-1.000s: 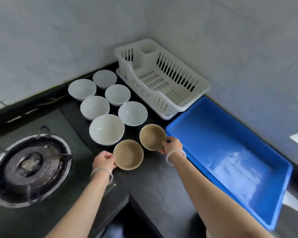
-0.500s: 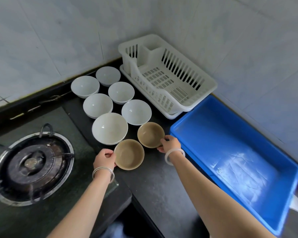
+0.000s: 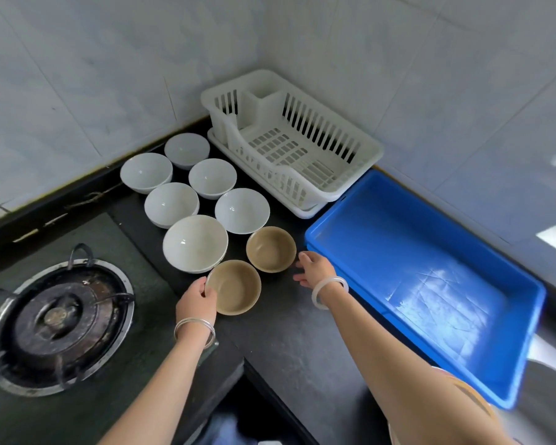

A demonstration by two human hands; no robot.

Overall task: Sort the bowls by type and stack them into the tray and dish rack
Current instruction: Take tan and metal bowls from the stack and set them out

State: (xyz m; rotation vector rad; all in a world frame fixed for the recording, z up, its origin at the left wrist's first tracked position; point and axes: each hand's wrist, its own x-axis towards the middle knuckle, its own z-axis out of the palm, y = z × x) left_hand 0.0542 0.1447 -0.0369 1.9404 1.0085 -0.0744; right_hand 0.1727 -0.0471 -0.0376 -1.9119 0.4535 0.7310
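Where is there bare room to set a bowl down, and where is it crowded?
Free: the whole floor of the blue plastic tray, the slatted bottom of the white plastic dish rack, and the black countertop between the two forearms. Crowded: the white ceramic bowls and brown bowls sit nearly rim to rim beside the gas burner.

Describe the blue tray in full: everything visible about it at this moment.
The blue tray is a shallow rectangular tub that looks like glossy plastic, with a raised rim, rounded corners and sloped walls. It sits flat on the dark counter along the tiled wall, its far corner close to the white dish rack; contact cannot be told. Nothing lies inside; the floor shows scuffs and pale glare. The right hand hovers open just beside its near-left corner, not clearly touching it.
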